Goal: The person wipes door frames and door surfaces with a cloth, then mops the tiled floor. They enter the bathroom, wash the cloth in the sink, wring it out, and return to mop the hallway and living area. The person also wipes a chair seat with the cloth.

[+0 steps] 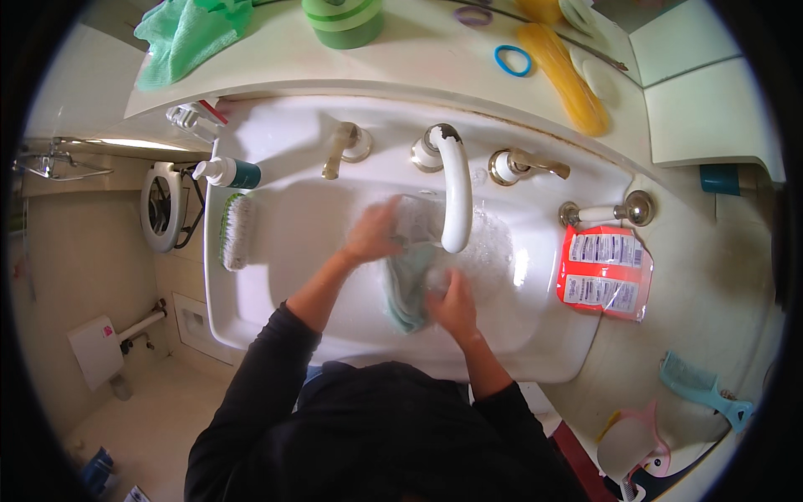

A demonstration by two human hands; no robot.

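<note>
A pale green cloth (406,292) lies wet in the white washbasin (301,276), with soap suds (492,245) around it. My left hand (374,231) is at its upper left, against a greyish part of the cloth under the water; blur hides the fingertips. My right hand (453,304) grips the cloth's right edge, thumb pointing up. Above both hands curves the white faucet spout (457,201), whose paint is chipped at the base. Whether the grey part and the green cloth are one piece, I cannot tell.
Brass-coloured tap handles (339,150) flank the spout. On the basin's left rim are a pump bottle (229,172) and a scrubbing brush (236,232). A red plastic packet (603,273) lies on the right rim, below a metal and white fitting (605,213). A light blue comb (706,389) is farther right.
</note>
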